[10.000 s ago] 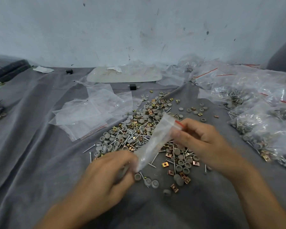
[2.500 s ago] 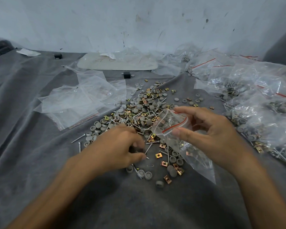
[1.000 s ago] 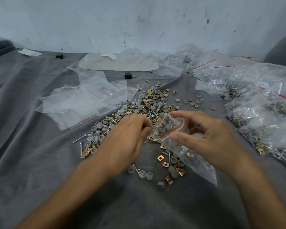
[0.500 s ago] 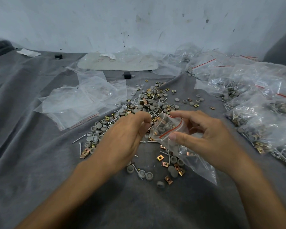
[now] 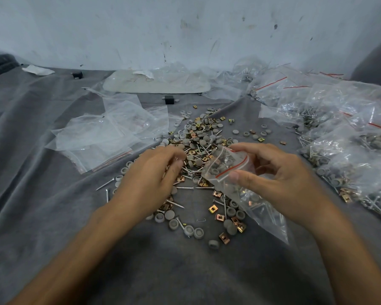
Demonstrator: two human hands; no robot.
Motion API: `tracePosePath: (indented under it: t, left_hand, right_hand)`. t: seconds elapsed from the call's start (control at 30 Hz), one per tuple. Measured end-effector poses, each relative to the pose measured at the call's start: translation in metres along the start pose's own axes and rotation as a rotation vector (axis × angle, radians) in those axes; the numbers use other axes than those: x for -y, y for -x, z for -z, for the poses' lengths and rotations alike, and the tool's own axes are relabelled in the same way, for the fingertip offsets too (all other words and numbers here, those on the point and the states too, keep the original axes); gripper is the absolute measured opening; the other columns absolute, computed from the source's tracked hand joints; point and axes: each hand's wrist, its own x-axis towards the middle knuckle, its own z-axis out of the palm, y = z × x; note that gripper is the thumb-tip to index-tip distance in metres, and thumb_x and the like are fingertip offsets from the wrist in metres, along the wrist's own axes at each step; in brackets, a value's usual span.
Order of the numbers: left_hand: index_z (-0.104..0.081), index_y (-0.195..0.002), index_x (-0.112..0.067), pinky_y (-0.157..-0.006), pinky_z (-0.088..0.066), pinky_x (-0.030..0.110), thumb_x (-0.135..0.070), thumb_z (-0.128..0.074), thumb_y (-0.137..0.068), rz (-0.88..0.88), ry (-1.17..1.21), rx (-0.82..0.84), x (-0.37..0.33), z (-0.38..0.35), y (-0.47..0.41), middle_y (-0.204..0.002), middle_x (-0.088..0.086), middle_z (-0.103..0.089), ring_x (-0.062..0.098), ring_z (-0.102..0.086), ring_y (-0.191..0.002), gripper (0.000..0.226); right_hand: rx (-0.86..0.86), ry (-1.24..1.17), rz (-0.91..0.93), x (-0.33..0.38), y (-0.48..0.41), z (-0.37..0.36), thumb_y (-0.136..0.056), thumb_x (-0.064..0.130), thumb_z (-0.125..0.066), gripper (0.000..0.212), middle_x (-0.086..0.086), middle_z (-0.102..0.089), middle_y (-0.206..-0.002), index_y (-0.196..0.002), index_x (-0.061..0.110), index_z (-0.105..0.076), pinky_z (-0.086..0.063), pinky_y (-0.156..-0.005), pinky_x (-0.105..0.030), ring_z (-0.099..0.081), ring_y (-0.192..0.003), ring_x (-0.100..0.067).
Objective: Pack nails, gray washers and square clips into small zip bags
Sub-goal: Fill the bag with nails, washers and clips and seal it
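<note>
While right hand [image 5: 279, 179] pinches zip bag [image 5: 227, 166], left hand [image 5: 150, 179] curls beside it; grip unclear.

Bare gray cloth [image 5: 31, 183] lies open across the left side and lower centre of the frame. The loose pile of nails, washers and clips [image 5: 198, 137] crowds the centre. The left hand [image 5: 150, 179] and the right hand [image 5: 279, 179], with its zip bag [image 5: 231, 172], hang over its near half. Empty bags [image 5: 101, 133] cover the middle left. Filled bags [image 5: 350, 155] bank the right edge, with a narrow bare strip between them and the pile.
</note>
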Motion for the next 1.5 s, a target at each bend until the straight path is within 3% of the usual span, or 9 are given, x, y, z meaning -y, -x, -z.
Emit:
tracePosePath:
  t: [0.13, 0.27, 0.53, 0.73, 0.87, 0.97, 1.07, 1.27, 1.5]
  left_hand:
    - [-0.066, -0.097, -0.027, -0.077, -0.04, 0.032, -0.028, -0.06, -0.098, -0.035, -0.112, 0.108, 0.001, -0.001, 0.002, -0.092, -0.011, -0.063, 0.012, -0.052, -0.091, 0.007]
    - [-0.067, -0.094, -0.028, -0.083, -0.043, 0.036, -0.031, -0.062, -0.096, -0.039, -0.146, 0.17, 0.001, -0.001, 0.001, -0.092, -0.01, -0.061, 0.014, -0.053, -0.092, 0.005]
    - [-0.068, -0.103, -0.028, -0.081, -0.046, 0.038, -0.028, -0.057, -0.098, 0.088, -0.262, 0.051, 0.018, 0.008, -0.003, -0.099, -0.006, -0.067, 0.021, -0.059, -0.096, 0.012]
    - [-0.066, -0.091, -0.035, -0.062, -0.038, 0.024, -0.036, -0.06, -0.097, 0.208, -0.187, 0.134, 0.032, 0.02, -0.006, -0.086, -0.019, -0.067, -0.002, -0.054, -0.075, 0.009]
    - [-0.066, -0.083, -0.035, -0.069, -0.047, 0.031, -0.036, -0.064, -0.094, 0.179, -0.159, 0.234, 0.028, 0.02, -0.007, -0.083, -0.019, -0.066, -0.001, -0.058, -0.079, 0.011]
    - [-0.069, -0.094, -0.036, -0.079, -0.047, 0.033, -0.032, -0.064, -0.094, 0.067, -0.112, 0.201, 0.021, 0.013, -0.005, -0.091, -0.018, -0.062, 0.004, -0.056, -0.09, 0.006]
    - [-0.069, -0.113, -0.035, -0.092, -0.04, 0.032, -0.04, -0.056, -0.098, -0.052, -0.195, 0.217, 0.014, -0.004, 0.001, -0.105, -0.012, -0.059, 0.012, -0.048, -0.103, 0.02]
    - [-0.055, -0.139, -0.028, -0.102, -0.036, 0.036, -0.049, -0.049, -0.097, -0.016, -0.342, 0.206, 0.014, -0.023, 0.005, -0.119, -0.003, -0.055, 0.019, -0.043, -0.112, 0.047]
    - [-0.058, -0.133, -0.026, -0.099, -0.036, 0.037, -0.044, -0.053, -0.098, 0.075, -0.329, 0.116, 0.015, -0.02, 0.002, -0.119, -0.001, -0.057, 0.021, -0.044, -0.112, 0.039]
  right_hand:
    - [-0.006, -0.014, -0.014, 0.003, 0.001, 0.002, -0.073, 0.051, -0.075, 0.047, 0.001, -0.065, -0.099, -0.12, 0.043, -0.069, -0.053, -0.083, -0.023, -0.064, -0.087, -0.009]
    - [-0.003, -0.015, -0.023, 0.003, 0.001, 0.002, -0.073, 0.054, -0.073, 0.049, 0.002, -0.064, -0.097, -0.12, 0.044, -0.069, -0.053, -0.082, -0.024, -0.063, -0.086, -0.009]
    - [-0.028, -0.013, -0.015, -0.002, 0.001, 0.004, -0.074, 0.056, -0.073, 0.048, 0.002, -0.066, -0.097, -0.121, 0.046, -0.069, -0.056, -0.087, -0.04, -0.065, -0.089, -0.015]
    - [-0.016, -0.007, -0.021, -0.004, 0.001, 0.004, -0.074, 0.058, -0.073, 0.047, 0.007, -0.064, -0.096, -0.12, 0.05, -0.069, -0.056, -0.085, -0.034, -0.064, -0.088, -0.012]
    - [-0.014, -0.007, -0.015, -0.003, 0.0, 0.003, -0.074, 0.057, -0.073, 0.048, 0.005, -0.063, -0.095, -0.121, 0.048, -0.069, -0.055, -0.084, -0.032, -0.064, -0.087, -0.012]
    - [-0.014, -0.013, -0.01, -0.004, 0.0, 0.003, -0.074, 0.057, -0.073, 0.048, 0.005, -0.063, -0.094, -0.12, 0.048, -0.069, -0.054, -0.082, -0.026, -0.063, -0.086, -0.011]
    - [-0.002, -0.005, -0.011, -0.003, 0.0, 0.003, -0.073, 0.06, -0.072, 0.049, 0.006, -0.063, -0.093, -0.12, 0.05, -0.069, -0.052, -0.078, -0.02, -0.063, -0.085, -0.01]
    - [0.001, -0.005, -0.018, -0.003, 0.0, 0.003, -0.073, 0.058, -0.072, 0.048, 0.005, -0.064, -0.094, -0.121, 0.049, -0.069, -0.05, -0.076, -0.016, -0.063, -0.085, -0.009]
    - [0.0, -0.017, -0.02, -0.002, 0.001, 0.003, -0.073, 0.058, -0.072, 0.049, 0.006, -0.064, -0.093, -0.121, 0.048, -0.069, -0.05, -0.076, -0.016, -0.063, -0.084, -0.009]
